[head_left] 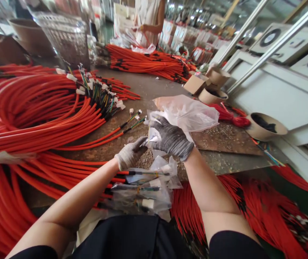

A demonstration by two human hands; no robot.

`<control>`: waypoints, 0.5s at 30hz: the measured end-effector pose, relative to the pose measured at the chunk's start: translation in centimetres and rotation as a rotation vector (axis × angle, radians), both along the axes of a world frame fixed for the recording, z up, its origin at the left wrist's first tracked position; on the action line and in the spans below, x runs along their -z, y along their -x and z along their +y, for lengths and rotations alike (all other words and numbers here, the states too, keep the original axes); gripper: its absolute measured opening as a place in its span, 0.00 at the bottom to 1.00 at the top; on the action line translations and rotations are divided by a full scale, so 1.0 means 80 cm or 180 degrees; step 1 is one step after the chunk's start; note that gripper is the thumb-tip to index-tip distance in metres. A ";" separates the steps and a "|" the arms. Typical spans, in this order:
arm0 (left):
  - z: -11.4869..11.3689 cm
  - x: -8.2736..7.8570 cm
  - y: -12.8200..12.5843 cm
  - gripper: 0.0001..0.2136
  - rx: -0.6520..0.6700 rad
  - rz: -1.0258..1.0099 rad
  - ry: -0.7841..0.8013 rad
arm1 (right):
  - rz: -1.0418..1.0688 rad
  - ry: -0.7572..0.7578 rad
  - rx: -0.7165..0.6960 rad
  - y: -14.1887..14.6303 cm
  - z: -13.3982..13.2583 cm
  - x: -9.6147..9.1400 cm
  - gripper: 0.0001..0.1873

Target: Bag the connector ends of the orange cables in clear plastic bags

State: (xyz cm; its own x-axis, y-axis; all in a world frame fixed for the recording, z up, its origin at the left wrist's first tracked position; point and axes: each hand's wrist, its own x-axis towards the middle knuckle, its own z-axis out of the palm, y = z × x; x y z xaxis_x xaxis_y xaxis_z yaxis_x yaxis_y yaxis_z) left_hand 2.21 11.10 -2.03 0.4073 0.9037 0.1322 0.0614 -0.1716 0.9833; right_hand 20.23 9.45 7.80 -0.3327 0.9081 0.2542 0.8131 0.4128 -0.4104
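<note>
Both my hands wear grey knit gloves and meet over the bench. My right hand (170,138) curls its fingers over a small clear plastic bag (154,133). From the left, my left hand (132,154) pinches the near edge of that bag; whether anything is inside it is hard to see. Two orange cables (113,133) with wire ends and white connectors lie just left of the bag. Below my hands, several cable ends sit in clear bags (145,194). Behind my right hand is a heap of clear plastic bags (189,111).
A big coil of orange cables (35,111) fills the left side. Another cable bundle (148,63) lies farther back, near a standing person (150,21). Round tubs (267,126) and a cardboard box (195,83) stand at right. Red cables (267,212) hang beneath the bench edge.
</note>
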 end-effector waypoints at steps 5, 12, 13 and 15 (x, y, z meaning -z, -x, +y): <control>-0.014 -0.025 0.013 0.23 -0.0029 -0.1062 0.0027 | 0.1563 0.1449 -0.0425 0.031 0.004 0.030 0.24; -0.009 -0.050 0.034 0.14 -0.0124 -0.1820 0.1365 | 0.3552 0.1869 0.0314 0.058 0.000 0.079 0.35; -0.006 -0.048 0.033 0.14 -0.0130 -0.1767 0.1433 | 0.3475 0.1465 0.0461 0.061 -0.002 0.075 0.34; -0.002 -0.040 0.026 0.17 -0.0308 -0.1571 0.1323 | 0.2836 0.1108 0.0396 0.073 -0.010 0.066 0.27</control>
State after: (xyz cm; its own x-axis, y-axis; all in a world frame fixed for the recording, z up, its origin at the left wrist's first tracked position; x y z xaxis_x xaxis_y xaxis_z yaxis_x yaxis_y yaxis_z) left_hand 0.14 10.96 1.20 0.3022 0.9494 -0.0855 -0.4183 0.2127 0.8830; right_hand 14.36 8.63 2.55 -0.0441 0.9961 0.0765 0.1738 0.0831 -0.9813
